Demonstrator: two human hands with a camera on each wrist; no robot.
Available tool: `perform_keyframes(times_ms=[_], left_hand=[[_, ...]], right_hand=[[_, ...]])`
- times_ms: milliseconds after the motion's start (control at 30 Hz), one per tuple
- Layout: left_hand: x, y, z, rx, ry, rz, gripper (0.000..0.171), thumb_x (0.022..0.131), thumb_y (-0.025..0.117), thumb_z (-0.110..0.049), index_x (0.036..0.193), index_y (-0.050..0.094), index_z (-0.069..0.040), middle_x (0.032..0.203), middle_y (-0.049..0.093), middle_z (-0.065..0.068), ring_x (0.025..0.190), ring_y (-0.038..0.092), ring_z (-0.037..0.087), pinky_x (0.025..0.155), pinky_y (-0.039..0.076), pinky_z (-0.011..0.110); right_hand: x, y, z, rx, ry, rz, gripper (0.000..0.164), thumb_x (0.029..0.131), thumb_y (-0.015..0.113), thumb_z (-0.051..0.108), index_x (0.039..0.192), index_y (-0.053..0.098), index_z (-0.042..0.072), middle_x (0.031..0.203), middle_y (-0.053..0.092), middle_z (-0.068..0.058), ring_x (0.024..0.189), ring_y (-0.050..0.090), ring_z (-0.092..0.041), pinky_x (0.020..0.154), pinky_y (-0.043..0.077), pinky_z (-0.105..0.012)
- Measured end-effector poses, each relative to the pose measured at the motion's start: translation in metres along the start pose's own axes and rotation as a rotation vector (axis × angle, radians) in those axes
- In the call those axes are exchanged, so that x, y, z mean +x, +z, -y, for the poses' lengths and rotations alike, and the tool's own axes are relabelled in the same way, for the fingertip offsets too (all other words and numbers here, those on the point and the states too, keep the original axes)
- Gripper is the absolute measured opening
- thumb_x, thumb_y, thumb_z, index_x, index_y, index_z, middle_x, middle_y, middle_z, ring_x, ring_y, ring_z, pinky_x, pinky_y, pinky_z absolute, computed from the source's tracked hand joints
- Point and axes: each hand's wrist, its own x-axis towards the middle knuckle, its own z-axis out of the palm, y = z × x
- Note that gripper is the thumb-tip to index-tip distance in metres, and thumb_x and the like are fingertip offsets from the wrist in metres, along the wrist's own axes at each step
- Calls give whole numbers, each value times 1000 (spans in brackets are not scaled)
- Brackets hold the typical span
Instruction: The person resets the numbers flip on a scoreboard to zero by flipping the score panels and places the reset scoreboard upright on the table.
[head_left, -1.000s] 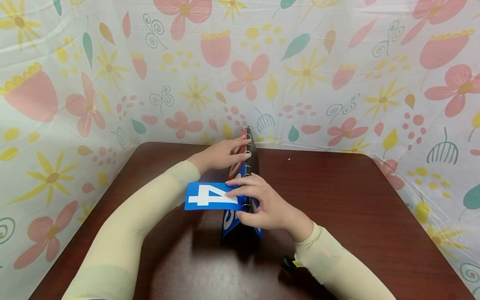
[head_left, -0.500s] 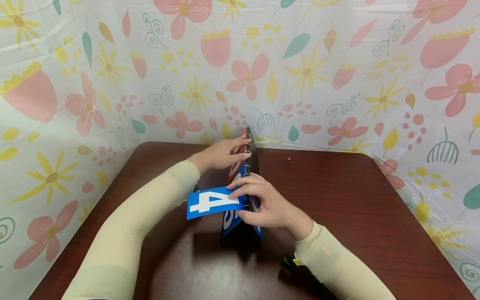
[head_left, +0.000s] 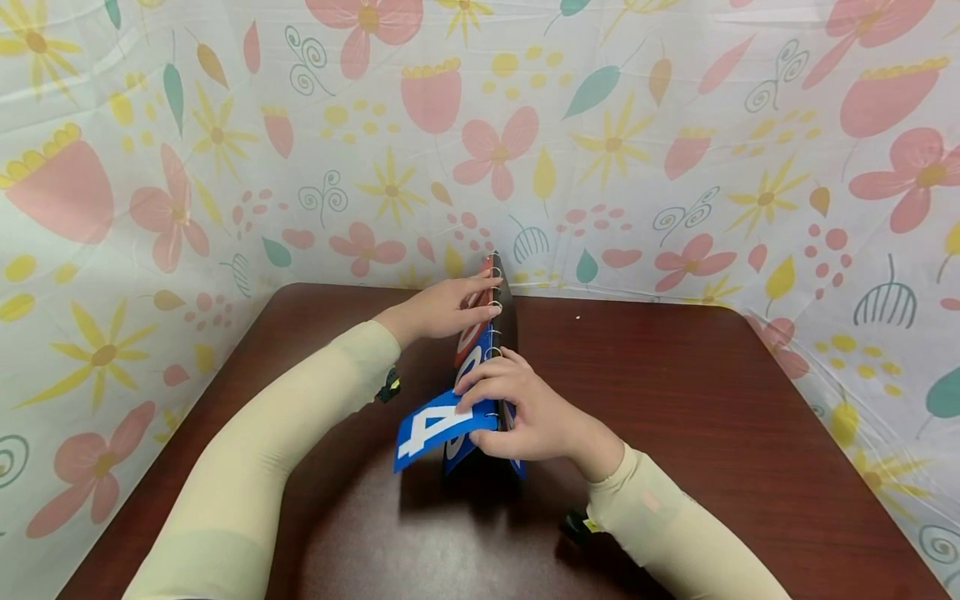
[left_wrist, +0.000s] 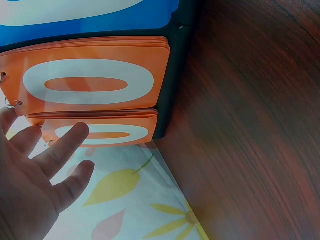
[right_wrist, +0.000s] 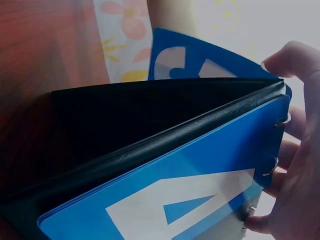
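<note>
A tabletop flip scoreboard (head_left: 508, 312) with a black folded stand and ring-bound number cards stands tent-like mid-table. My left hand (head_left: 442, 308) rests its extended fingertips on the far part of the ringed top edge. Beside that hand (left_wrist: 35, 180), orange cards (left_wrist: 90, 82) bearing a white 0 hang in the left wrist view. My right hand (head_left: 536, 408) lies over the near end, its fingers pressing on a blue card (head_left: 423, 433) with a white 4, which slants down to the left. The thumb touches that card's near edge. Another blue card (right_wrist: 175, 185) hangs on the opposite side.
The dark wooden table (head_left: 675, 392) spreads around the scoreboard. A flower-patterned curtain (head_left: 615, 125) encloses its back and sides. Small black wrist devices show under both sleeves, such as the right device (head_left: 576, 527).
The blue 4 card has swung from nearly level to sloping downward on the left side. My right fingers have followed it slightly. The left hand has stayed in place.
</note>
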Motion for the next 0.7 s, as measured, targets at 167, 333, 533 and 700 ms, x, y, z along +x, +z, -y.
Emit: perform_keyframes(times_ms=[167, 333, 533, 700], left_hand=[[-1, 0, -1, -6, -12, 0, 75, 99, 46, -69, 162, 34, -29, 173, 21, -4, 154, 37, 25, 121, 38, 52], [-1, 0, -1, -13, -12, 3, 75, 100, 46, -69, 162, 34, -30, 173, 21, -4, 154, 38, 25, 120, 38, 52], [-1, 0, -2, -19, -7, 6, 75, 99, 45, -69, 162, 33, -30, 173, 20, -4, 153, 39, 24, 121, 38, 51], [0, 0, -1, -32, -13, 1, 76, 99, 47, -70, 162, 33, -30, 173, 21, -3, 154, 38, 24, 121, 39, 50]], right_hand=[[1, 1, 4, -95, 8, 19, 21, 82, 77, 28, 103, 78, 27, 123, 71, 4, 122, 59, -15, 117, 17, -76], [1, 1, 11, -189, 31, 56, 20, 84, 77, 33, 103, 80, 30, 126, 71, 6, 128, 55, -17, 115, 19, -78], [1, 0, 18, -299, 38, 104, 12, 88, 76, 38, 97, 79, 31, 127, 71, 5, 132, 54, -18, 116, 19, -79], [1, 1, 21, -384, 45, 128, 10, 87, 76, 40, 84, 73, 31, 126, 71, 5, 131, 54, -17, 116, 20, -78]])
